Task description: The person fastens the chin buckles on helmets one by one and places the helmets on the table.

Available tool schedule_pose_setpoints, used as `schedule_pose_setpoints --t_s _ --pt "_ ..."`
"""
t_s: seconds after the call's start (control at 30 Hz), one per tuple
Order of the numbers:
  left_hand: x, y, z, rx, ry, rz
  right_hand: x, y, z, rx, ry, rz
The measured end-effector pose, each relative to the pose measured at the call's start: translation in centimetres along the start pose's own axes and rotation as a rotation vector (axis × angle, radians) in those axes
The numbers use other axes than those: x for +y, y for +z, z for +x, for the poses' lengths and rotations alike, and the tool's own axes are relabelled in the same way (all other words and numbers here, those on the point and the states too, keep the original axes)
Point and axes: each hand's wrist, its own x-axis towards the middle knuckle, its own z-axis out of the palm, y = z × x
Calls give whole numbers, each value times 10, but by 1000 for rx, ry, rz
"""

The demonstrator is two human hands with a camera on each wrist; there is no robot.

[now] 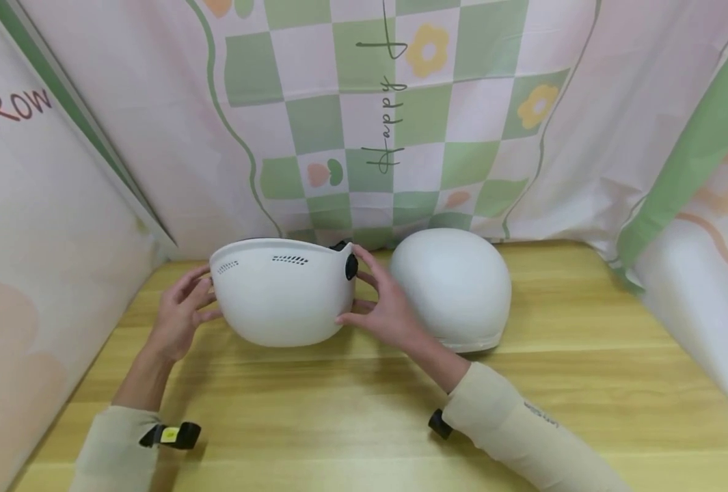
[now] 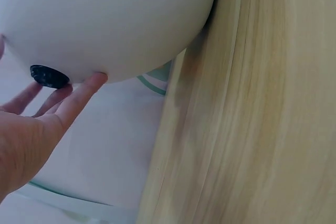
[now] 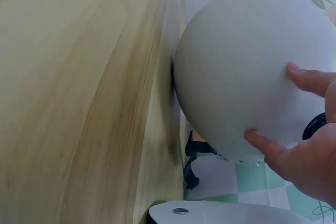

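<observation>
A white helmet (image 1: 284,294) with small vent slots and a black round knob (image 1: 351,266) sits rim up, its rounded shell toward the wooden table. My left hand (image 1: 182,311) holds its left side, fingertips spread on the shell; in the left wrist view they lie around another black knob (image 2: 49,76). My right hand (image 1: 382,301) holds the opposite side, its thumb low on the shell and fingers near the knob. The helmet's inside is hidden. Close to my right hand, a second white helmet (image 1: 452,290) rests rim down on the table.
The wooden table (image 1: 339,417) ends at a patterned curtain (image 1: 370,123) behind the helmets. More fabric hangs at the left (image 1: 25,225) and right. A dark strap (image 3: 192,156) shows beyond the held helmet in the right wrist view.
</observation>
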Motion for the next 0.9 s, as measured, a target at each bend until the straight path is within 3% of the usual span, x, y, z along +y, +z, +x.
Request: schedule_pose_setpoints --t_s 0.3,0.63,0.77,0.9 --pt "3 6 1 34 -34 -1 2 -1 1 61 22 28" --pt "7 9 -2 53 -72 16 0 5 3 177 125 262" --pt "7 13 -3 78 -41 2 1 6 2 175 109 241" --pt "6 13 -8 61 -1 15 5 5 0 163 91 180"
